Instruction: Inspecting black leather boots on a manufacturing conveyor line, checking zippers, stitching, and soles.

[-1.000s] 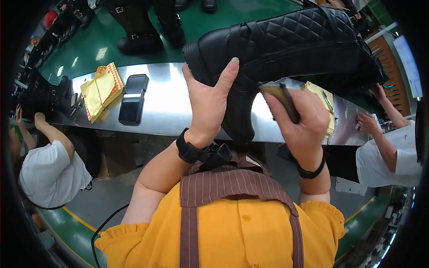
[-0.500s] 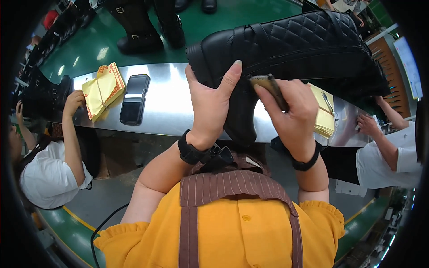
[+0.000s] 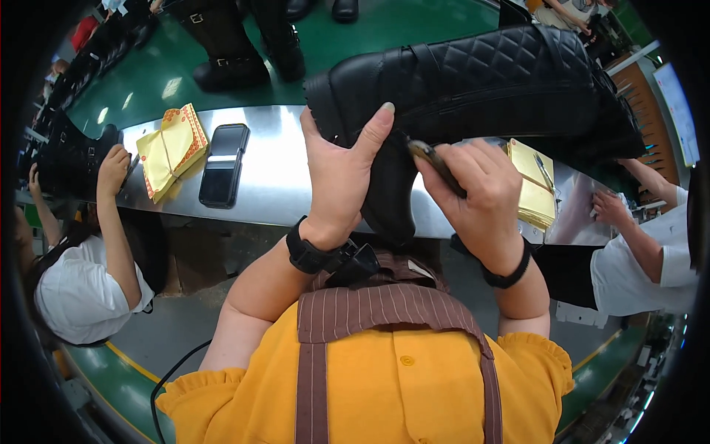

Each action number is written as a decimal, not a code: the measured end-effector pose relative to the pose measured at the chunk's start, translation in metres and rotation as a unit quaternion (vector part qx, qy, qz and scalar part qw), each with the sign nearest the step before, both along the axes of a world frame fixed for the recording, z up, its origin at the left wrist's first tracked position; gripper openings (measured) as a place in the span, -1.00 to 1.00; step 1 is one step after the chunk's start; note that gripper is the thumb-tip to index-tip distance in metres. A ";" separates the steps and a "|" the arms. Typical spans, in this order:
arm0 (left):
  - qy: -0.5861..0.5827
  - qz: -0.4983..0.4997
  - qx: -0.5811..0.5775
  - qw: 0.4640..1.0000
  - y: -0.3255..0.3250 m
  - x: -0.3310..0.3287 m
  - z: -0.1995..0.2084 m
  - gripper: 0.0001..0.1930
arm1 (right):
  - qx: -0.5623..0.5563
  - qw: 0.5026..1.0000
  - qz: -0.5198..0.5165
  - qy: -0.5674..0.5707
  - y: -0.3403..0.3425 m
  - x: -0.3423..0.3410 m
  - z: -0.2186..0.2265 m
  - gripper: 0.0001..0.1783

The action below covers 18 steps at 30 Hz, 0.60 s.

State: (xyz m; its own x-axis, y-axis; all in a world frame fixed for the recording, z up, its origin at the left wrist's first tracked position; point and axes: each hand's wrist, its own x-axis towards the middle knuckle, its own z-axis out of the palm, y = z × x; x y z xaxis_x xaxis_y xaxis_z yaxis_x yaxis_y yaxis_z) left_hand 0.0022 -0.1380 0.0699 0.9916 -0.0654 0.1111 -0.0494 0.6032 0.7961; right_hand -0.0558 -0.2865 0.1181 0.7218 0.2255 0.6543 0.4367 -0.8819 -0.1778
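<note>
A tall black boot (image 3: 473, 89) with a quilted shaft lies on its side before me, shaft to the right and toe pointing toward me. My left hand (image 3: 336, 174) is closed around the foot from the sole side, its thumb pressed on the upper. Pinched in my right hand (image 3: 477, 185) is a short brown, brush-like tool (image 3: 441, 169), mostly hidden by the fingers. Its tip is at the boot's instep, beside my left thumb; whether it touches the leather I cannot tell.
On the metal bench (image 3: 277, 163) lie a black phone (image 3: 223, 164), a tied yellow paper stack (image 3: 171, 152) and a second stack (image 3: 534, 185) with a pen. Black boots (image 3: 233, 55) stand on the green surface beyond. Co-workers' hands (image 3: 113, 169) are at both sides.
The boot's toe has shifted slightly left. My right hand has turned, so the tool now shows a narrower edge. The left co-worker's hand has moved slightly left.
</note>
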 end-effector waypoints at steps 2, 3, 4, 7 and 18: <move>0.020 0.006 0.048 0.999 0.001 0.000 -0.001 -0.36 | -0.088 0.994 -0.022 0.060 -0.007 -0.015 0.007 -0.81; 0.049 0.011 0.093 0.994 0.001 0.001 -0.002 -0.36 | -0.093 0.991 -0.036 0.085 -0.011 -0.020 0.009 -0.81; 0.035 0.001 0.045 0.998 0.001 0.001 -0.004 -0.35 | -0.079 0.992 -0.045 0.084 -0.014 -0.024 0.011 -0.80; 0.032 -0.020 0.023 0.999 -0.002 0.001 -0.007 -0.34 | -0.043 0.995 -0.067 0.067 -0.013 -0.020 0.009 -0.81; 0.058 -0.022 0.042 0.997 0.010 0.017 -0.019 -0.35 | -0.023 0.968 -0.144 0.202 -0.078 -0.042 -0.044 -0.72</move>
